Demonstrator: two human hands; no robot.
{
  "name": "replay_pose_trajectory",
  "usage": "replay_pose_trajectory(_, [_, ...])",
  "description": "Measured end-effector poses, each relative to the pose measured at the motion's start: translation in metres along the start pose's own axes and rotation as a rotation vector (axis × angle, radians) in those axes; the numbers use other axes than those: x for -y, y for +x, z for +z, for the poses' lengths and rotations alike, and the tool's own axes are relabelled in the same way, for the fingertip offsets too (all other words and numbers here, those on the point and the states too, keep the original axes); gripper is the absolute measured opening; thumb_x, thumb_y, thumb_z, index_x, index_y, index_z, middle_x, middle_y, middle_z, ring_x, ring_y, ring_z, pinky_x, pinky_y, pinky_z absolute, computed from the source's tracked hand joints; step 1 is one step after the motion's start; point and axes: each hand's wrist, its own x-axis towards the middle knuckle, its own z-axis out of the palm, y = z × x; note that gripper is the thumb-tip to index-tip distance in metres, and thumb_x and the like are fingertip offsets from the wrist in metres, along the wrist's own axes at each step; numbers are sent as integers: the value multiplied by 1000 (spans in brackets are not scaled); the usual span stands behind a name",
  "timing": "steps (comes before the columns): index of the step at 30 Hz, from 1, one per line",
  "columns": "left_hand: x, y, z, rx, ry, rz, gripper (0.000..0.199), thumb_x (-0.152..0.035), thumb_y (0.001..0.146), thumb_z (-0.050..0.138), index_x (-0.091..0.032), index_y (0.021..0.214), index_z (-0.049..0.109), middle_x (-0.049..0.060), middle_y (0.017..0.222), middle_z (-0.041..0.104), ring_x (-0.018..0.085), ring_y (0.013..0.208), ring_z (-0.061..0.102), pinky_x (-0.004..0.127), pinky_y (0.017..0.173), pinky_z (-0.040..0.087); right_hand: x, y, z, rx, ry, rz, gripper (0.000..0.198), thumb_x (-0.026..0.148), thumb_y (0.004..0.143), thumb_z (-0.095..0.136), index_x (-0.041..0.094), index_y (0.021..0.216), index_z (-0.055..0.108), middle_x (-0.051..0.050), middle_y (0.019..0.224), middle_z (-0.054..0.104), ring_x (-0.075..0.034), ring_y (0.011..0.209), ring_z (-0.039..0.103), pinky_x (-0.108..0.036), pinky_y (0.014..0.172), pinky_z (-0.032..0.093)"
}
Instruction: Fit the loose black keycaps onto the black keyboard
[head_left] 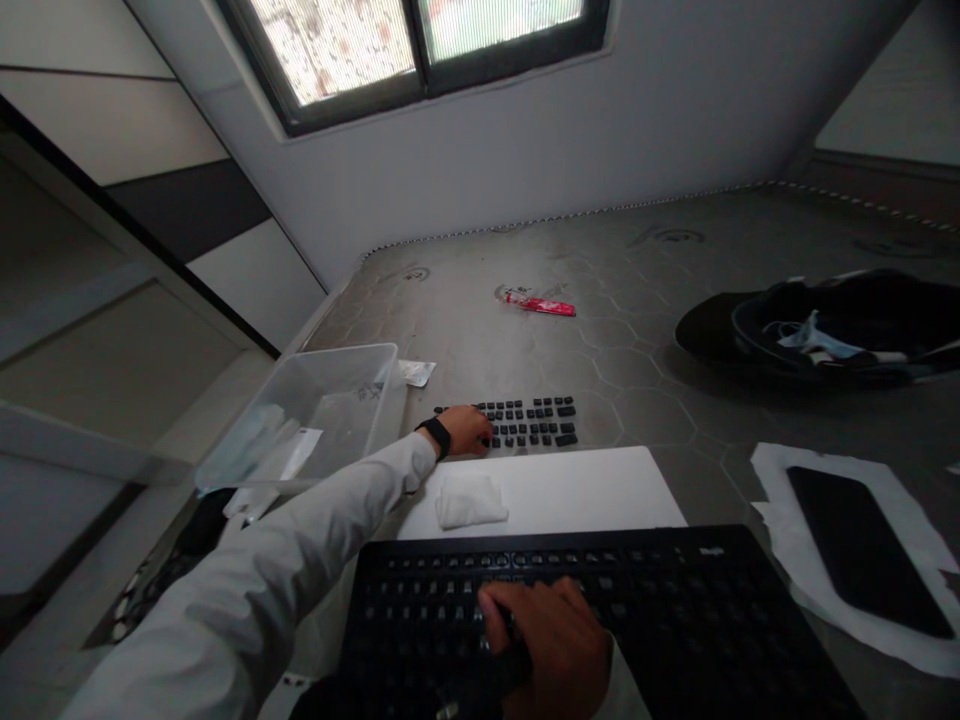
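While my left hand (466,431) rests with bent fingers at the loose black keycaps (565,440), which lie in rows just beyond the white board (592,490), my right hand (559,635) is curled over the black keyboard (697,600). Whether either grip is closed on something, I cannot tell.
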Motion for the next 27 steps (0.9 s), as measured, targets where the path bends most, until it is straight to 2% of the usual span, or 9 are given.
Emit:
replay_pose_trajectory(4, [-1, 1, 1, 0, 17, -28, 21, -27, 76, 64, -26, 94, 73, 4, 101, 76, 21, 92, 68, 29, 75, 48, 1, -3, 3, -12, 18, 34, 19, 23, 94, 53, 22, 79, 65, 3, 57, 65, -14, 50, 57, -34, 61, 29])
replay_pose_trajectory(10, [-1, 2, 1, 13, 15, -76, 31, -28, 74, 68, -29, 105, 69, 2, 100, 76, 21, 91, 69, 29, 72, 49, 1, -2, 2, -17, 24, 31, 18, 22, 94, 53, 22, 80, 65, 3, 57, 65, -14, 49, 55, -33, 61, 29])
replay_pose_trajectory(27, [-2, 0, -1, 19, -19, -99, 29, -30, 74, 69, -30, 103, 67, 0, 102, 76, 20, 93, 68, 28, 75, 48, 3, -1, 3, -50, -6, 51, 19, 22, 92, 57, 22, 75, 66, 4, 55, 64, -12, 47, 55, -32, 59, 30])
